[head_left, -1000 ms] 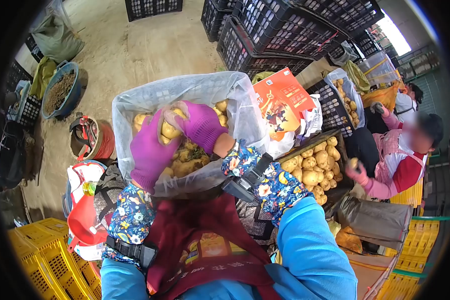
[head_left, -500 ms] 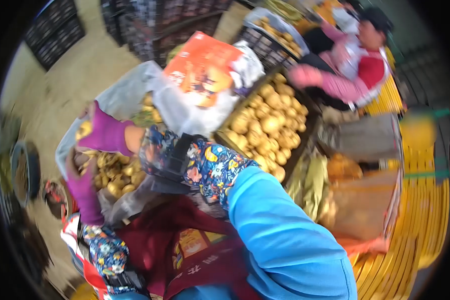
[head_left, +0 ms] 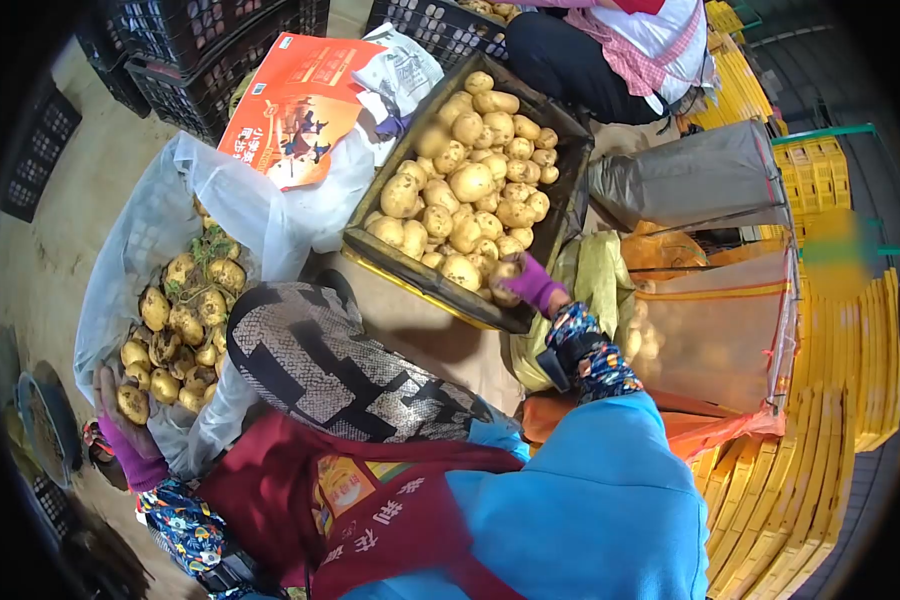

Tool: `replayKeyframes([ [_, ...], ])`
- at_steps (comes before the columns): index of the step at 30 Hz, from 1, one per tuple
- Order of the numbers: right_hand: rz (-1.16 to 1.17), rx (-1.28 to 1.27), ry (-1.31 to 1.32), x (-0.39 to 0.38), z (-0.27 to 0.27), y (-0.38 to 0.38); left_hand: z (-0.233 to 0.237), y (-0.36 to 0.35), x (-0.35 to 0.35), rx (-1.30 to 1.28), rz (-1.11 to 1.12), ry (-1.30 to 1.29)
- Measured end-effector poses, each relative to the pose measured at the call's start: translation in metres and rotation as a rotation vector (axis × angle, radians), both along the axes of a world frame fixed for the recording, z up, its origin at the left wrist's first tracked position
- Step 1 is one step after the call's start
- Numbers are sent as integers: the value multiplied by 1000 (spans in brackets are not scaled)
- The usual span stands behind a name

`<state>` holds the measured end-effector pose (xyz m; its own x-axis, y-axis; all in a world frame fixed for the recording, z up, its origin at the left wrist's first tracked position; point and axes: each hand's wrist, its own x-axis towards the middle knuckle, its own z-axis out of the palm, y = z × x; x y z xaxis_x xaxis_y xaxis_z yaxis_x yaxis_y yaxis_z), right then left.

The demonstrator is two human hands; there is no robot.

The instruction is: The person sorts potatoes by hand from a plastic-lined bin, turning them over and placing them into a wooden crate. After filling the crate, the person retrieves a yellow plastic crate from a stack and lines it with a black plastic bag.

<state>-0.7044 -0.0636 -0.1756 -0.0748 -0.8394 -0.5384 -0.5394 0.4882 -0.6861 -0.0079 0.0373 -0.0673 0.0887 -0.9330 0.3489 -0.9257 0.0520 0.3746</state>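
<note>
My right hand [head_left: 530,284], in a purple glove, is closed on a potato [head_left: 503,284] at the near right corner of a dark crate [head_left: 390,262] heaped with potatoes [head_left: 472,182]. At the left, my left hand [head_left: 125,425] is at the edge of a basket lined with a whitish plastic bag [head_left: 110,285], its fingers against a potato [head_left: 133,403]. More potatoes with soil on them [head_left: 185,323] and some green leaves [head_left: 208,250] lie in this bag.
An orange printed sheet [head_left: 295,110] lies beyond the bag. Black crates [head_left: 185,85] stand behind it. Another person [head_left: 590,65] sits beyond the potato crate. Sacks [head_left: 710,320] and yellow crates [head_left: 790,480] are at the right, a round tub [head_left: 48,425] at the left.
My right hand has moved from over the plastic-lined basket to the crate's near right corner. My left hand is lower at the basket edge. The view has shifted, showing my knee.
</note>
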Motion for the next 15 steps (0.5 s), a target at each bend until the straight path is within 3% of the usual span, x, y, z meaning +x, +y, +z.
replayKeyframes([
  [1,13,-15,-90,7,4,14,-3,1,0,31,13,67],
  [2,85,-48,-165,-16,-37,25,-6,0,0,65,25,136],
  [5,198,-199,-8,-26,-54,35,-15,0,6,130,71,286],
  [8,272,-168,312,17,12,25,-19,-3,3,106,30,336],
  [10,423,-216,557,28,12,18,-17,-10,-7,63,-4,380],
  [13,426,-158,499,31,7,13,-10,-15,-4,45,-77,-6],
  [15,449,-205,430,18,-7,12,-6,-16,-5,30,-59,16],
])
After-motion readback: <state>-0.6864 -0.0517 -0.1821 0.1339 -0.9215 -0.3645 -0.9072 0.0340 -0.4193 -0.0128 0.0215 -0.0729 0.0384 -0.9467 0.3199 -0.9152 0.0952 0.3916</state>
